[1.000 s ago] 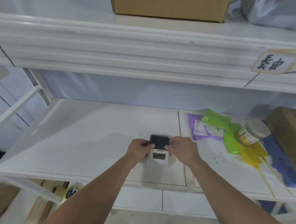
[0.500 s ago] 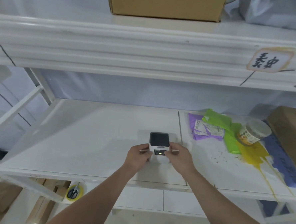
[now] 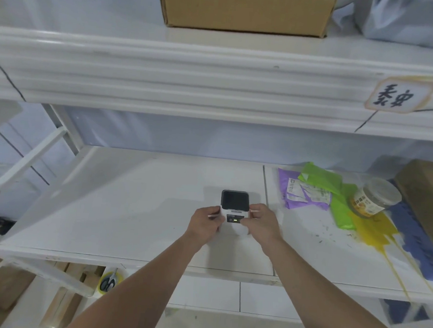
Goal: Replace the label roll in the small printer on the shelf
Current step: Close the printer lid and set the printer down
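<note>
Printer (image 3: 234,205) between both hands, green indicator lit.

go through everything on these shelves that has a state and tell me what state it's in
Printer: upright on the shelf, lid shut, green light on.
Left hand: grip on the printer's left side.
Right hand: grip on the printer's right side.
Jar: tipped against the right-hand box, lid on.
Top box: closed as far as shows.
Purple bag: flat, partly under the green bag.
</note>
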